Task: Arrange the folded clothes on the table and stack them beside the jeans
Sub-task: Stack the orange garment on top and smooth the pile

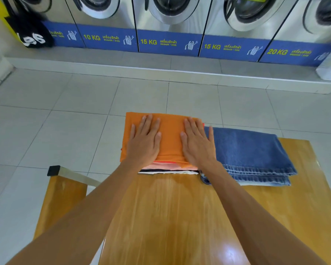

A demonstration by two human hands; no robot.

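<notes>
My left hand [144, 139] and my right hand [197, 141] both lay flat and spread wide, palms down, on the orange garment [170, 134] that topped the stack of folded clothes [168, 168]. Neither hand gripped anything. The stack sat at the far edge of the wooden table [170, 217], with pink, black and white layers showing at its near side. The folded jeans [250, 152] lay just beside it, toward the table's far right corner, touching the stack's right side.
</notes>
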